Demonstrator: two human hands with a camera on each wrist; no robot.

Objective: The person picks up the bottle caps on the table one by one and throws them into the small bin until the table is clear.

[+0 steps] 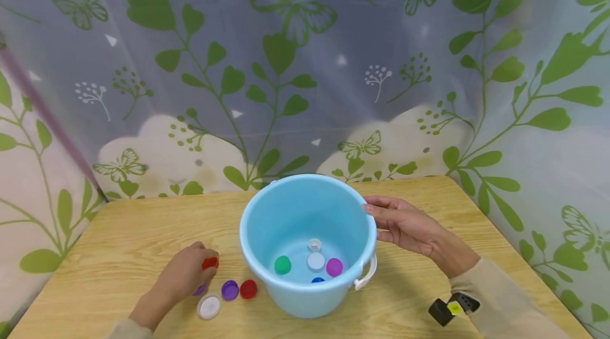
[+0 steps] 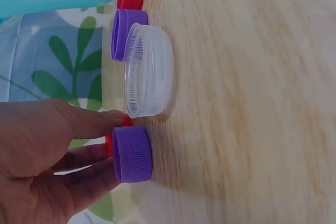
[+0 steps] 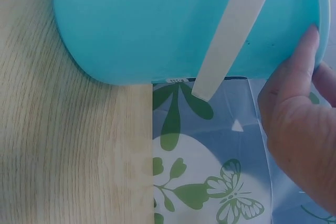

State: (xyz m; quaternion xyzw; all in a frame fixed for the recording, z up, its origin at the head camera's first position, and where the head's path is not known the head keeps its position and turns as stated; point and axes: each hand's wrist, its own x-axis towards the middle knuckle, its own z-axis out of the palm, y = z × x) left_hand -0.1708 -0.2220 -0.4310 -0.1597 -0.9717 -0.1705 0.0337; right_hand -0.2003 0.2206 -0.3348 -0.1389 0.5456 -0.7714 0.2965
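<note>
In my left hand (image 1: pixel 183 274) I pinch a red bottle cap (image 1: pixel 210 263) between thumb and fingers, low over the wooden table. Beside those fingers a purple cap (image 2: pixel 133 154) stands on the table, and in the left wrist view it partly covers the red one. Farther along the table are a wide translucent white lid (image 1: pixel 208 306), another purple cap (image 1: pixel 230 290) and a second red cap (image 1: pixel 248 289). My right hand (image 1: pixel 412 228) holds the light-blue bucket (image 1: pixel 310 299) at its right rim, with a finger against the outer wall (image 3: pixel 157 24).
Inside the bucket lie a green cap (image 1: pixel 283 265), a white cap (image 1: pixel 315 261), a magenta cap (image 1: pixel 334 267), a clear cap (image 1: pixel 314 245) and a blue one (image 1: pixel 317 279). The bucket's white handle (image 1: pixel 367 274) hangs at its right side. A leaf-patterned curtain (image 1: pixel 295 90) borders the table (image 1: pixel 143 233).
</note>
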